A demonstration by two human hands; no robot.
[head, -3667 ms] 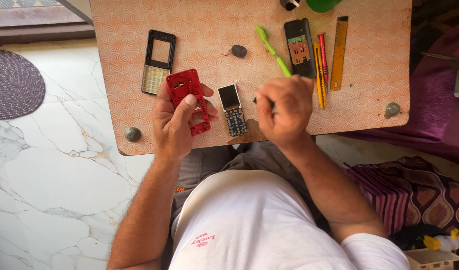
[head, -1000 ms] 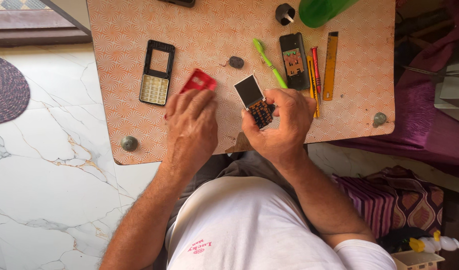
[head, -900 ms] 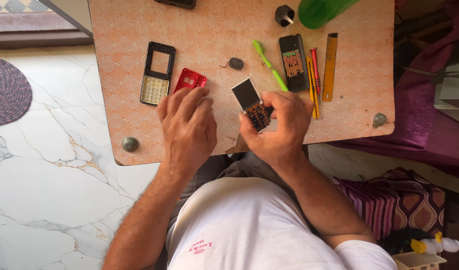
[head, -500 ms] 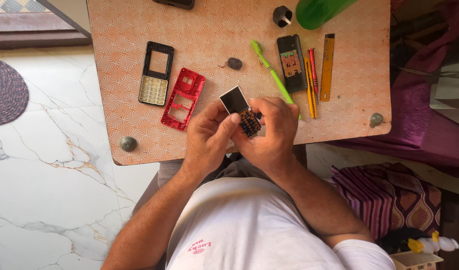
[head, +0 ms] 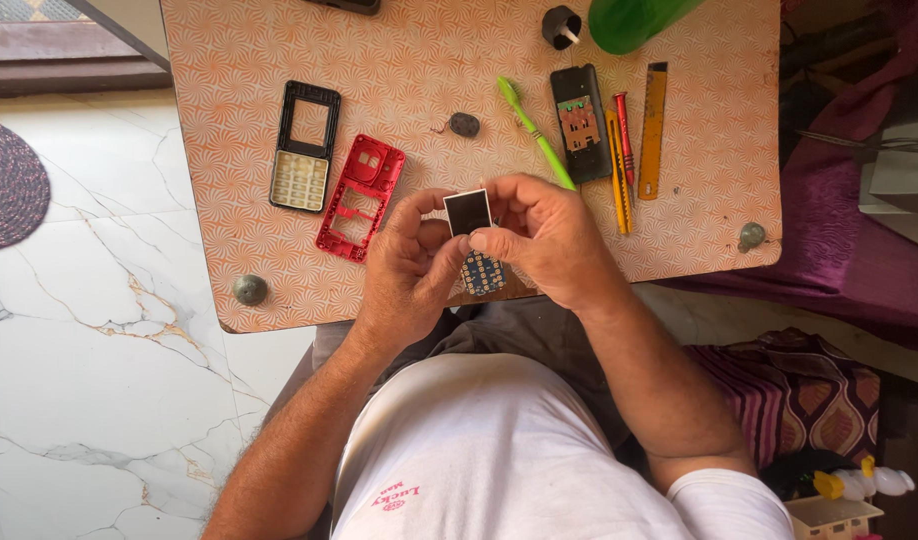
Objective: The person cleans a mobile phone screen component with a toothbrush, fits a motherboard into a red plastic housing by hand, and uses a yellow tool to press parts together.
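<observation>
Both hands hold a bare phone circuit board (head: 473,240) with a small dark screen at its top and a keypad grid below, just over the near edge of the orange patterned table (head: 429,60). My left hand (head: 404,270) grips its left side. My right hand (head: 544,235) pinches its right side and top. A red phone frame (head: 360,196) lies flat on the table left of the hands. Further left lies a black front cover with a pale keypad (head: 304,145).
Behind the hands lie a green toothbrush (head: 535,130), a black phone back (head: 579,108), a red screwdriver (head: 625,125), yellow tools (head: 651,128), a small grey piece (head: 464,124), a black cap (head: 560,25) and a green bottle (head: 634,18). Marble floor at left.
My left hand set the red frame down on the table and came over to the circuit board. Both hands now hold the board, raised and turned upright.
</observation>
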